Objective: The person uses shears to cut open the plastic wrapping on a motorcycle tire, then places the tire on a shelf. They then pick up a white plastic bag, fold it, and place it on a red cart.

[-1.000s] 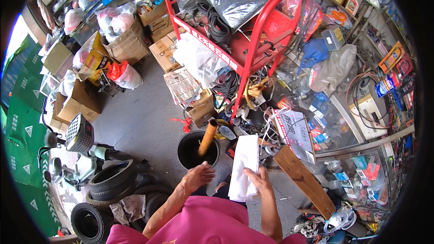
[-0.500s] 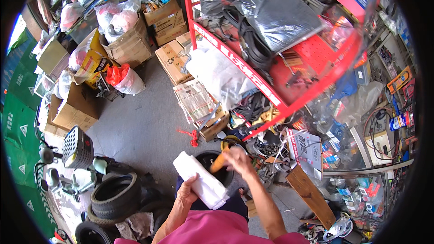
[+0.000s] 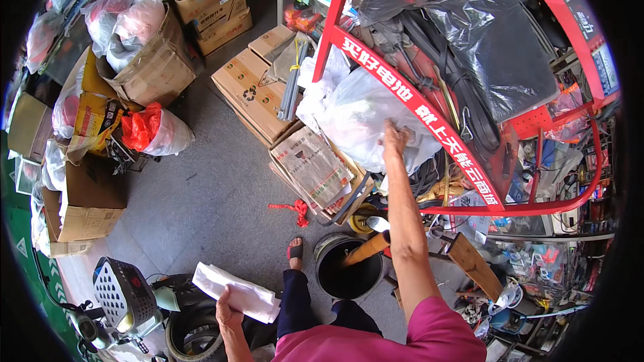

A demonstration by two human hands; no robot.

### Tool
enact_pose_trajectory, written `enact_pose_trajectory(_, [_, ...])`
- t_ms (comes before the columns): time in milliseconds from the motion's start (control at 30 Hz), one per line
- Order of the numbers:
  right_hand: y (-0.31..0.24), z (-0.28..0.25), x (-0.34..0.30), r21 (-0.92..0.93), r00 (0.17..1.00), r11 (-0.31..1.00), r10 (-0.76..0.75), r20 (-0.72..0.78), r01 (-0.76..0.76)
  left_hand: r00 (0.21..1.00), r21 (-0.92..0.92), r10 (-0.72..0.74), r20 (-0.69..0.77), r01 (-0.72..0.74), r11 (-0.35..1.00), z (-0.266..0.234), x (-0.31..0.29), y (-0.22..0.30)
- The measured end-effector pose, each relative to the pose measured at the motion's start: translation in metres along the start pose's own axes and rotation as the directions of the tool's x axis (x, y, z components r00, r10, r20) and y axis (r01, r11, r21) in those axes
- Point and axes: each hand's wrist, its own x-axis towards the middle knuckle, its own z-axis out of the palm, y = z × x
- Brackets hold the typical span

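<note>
My left hand (image 3: 230, 312) grips a folded white sheet (image 3: 251, 293) at the lower left; whether it is paper or plastic I cannot tell. Stretched far forward, my right hand (image 3: 396, 141) has its fingers curled on a large translucent plastic bag (image 3: 355, 114), which lies on boxes beside a red rack (image 3: 419, 110). A black bucket (image 3: 322, 261) stands on the floor by my feet, below my right forearm. From it leans a thick orange-brown rod (image 3: 365, 249), its upper end next to that forearm.
Stacked cartons (image 3: 249, 97) and a bundle of newspaper (image 3: 312, 167) stand left of the rack. A wooden plank (image 3: 475, 268) leans at the right. Tyres (image 3: 194, 335) and a scooter basket (image 3: 121, 291) are at the lower left. Red string (image 3: 292, 213) lies on the grey floor (image 3: 201, 188).
My right hand has left the orange-brown rod in the bucket and moved forward to the plastic bag. My left hand, still holding the white sheet, has shifted left and down. The view has shifted.
</note>
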Motion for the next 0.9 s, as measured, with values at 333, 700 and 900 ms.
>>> enact_pose_trajectory(333, [-0.011, -0.083, 0.021, 0.233, 0.966, 0.972, 0.069, -0.247, -0.01, 0.977, 0.127, -0.214, -0.004, 0.213, 0.969, 0.077, 0.042, 0.0])
enact_pose_trajectory(700, [0.021, -0.134, 0.015, -0.796, 0.983, 0.606, -0.143, -0.116, -0.006, 0.989, 0.31, -0.148, -0.014, 0.145, 0.94, 0.129, 0.046, -0.001])
enact_pose_trajectory(900, [0.027, -0.129, -0.134, -0.579, 0.859, 0.689, -0.511, 0.038, 0.436, 0.991, 0.428, -0.133, 0.006, 0.118, 0.896, 0.141, 0.036, 0.006])
